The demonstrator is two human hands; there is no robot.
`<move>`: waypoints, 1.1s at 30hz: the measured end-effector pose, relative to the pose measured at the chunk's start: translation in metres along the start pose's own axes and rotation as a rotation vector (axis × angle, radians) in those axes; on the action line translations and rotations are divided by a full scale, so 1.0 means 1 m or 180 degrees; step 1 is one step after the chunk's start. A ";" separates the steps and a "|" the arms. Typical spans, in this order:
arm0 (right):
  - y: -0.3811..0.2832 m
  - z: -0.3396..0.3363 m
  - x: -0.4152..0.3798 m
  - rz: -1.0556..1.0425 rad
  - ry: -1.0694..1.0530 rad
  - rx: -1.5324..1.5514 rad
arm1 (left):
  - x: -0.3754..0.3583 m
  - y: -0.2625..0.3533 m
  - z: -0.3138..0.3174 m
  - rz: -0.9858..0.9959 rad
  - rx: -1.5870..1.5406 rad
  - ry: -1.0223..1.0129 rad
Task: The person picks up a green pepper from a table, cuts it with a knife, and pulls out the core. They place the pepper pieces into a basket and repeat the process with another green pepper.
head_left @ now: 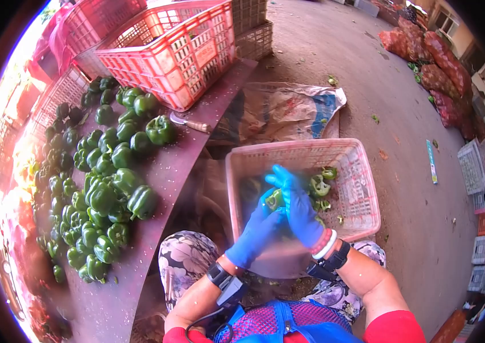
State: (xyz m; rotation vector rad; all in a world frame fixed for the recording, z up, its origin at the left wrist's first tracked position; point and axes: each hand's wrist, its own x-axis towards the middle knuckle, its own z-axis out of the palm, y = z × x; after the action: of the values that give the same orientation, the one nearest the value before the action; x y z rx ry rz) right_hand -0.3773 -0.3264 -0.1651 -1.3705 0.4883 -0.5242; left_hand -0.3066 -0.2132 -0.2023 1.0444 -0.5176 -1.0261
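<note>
In blue gloves, my hands meet above a pink plastic crate (371,214) between my knees. My left hand (258,227) is closed around a green bell pepper (275,199), partly covered by the fingers. Against it from the right lies my right hand (298,210), its fingers stretched out toward the upper left and slightly blurred. Inside the crate, several cut green pepper pieces (319,186) lie beyond my right hand. Part of the crate's inside is hidden under my hands and forearms.
Left of me, a table (165,183) carries a pile of green bell peppers (102,197) and a knife (192,122) with a wooden handle. A red-and-white crate (179,63) stands at its far end. A sack (288,111) lies beyond my crate; filled sacks (445,66) sit far right.
</note>
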 end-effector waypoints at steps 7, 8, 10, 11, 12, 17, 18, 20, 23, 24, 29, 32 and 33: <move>0.019 0.040 0.021 0.0247 -0.1217 0.0312 | -0.014 0.046 -0.043 -0.0203 -0.0552 0.0784; 0.000 0.051 0.028 0.0384 -0.1078 0.0509 | -0.018 0.068 -0.041 -0.0337 -0.0784 0.0910; -0.022 0.062 0.059 0.0495 -0.0904 0.0647 | -0.024 0.098 -0.046 -0.0280 -0.0859 0.0864; -0.012 0.064 0.091 0.0288 -0.0728 0.0289 | -0.027 0.105 -0.050 -0.0259 -0.0897 0.0855; -0.004 0.072 0.119 -0.0429 -0.0595 -0.0577 | -0.029 0.108 -0.052 -0.0203 -0.0934 0.0923; 0.045 0.136 0.215 -0.2291 -0.0559 -0.4250 | -0.031 0.113 -0.063 -0.0197 -0.0563 0.0931; 0.046 0.144 0.223 -0.2066 -0.0715 -0.4414 | -0.032 0.114 -0.065 -0.0286 -0.0500 0.0946; 0.046 0.155 0.237 -0.1599 -0.1016 -0.4737 | -0.033 0.116 -0.065 -0.0303 -0.0413 0.1044; 0.037 0.149 0.250 -0.0828 -0.1044 -0.4702 | -0.038 0.121 -0.068 -0.0324 -0.0401 0.1075; 0.039 0.144 0.247 -0.1139 -0.0801 -0.4563 | -0.038 0.121 -0.069 -0.0358 -0.0418 0.1077; 0.040 0.084 0.218 0.1119 -0.0951 -0.2288 | -0.035 0.120 -0.065 -0.0364 -0.0446 0.1019; 0.036 0.039 0.150 0.1717 -0.0903 0.0577 | -0.034 0.124 -0.062 -0.0485 -0.0371 0.1004; 0.032 0.028 0.133 0.1757 -0.0703 0.0570 | -0.034 0.123 -0.062 -0.0503 -0.0325 0.0978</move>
State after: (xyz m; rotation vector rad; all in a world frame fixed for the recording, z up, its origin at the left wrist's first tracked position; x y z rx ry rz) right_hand -0.2529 -0.3825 -0.1959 -1.0462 0.5941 0.0355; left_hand -0.2203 -0.1391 -0.1170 1.1394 -0.1329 -0.9959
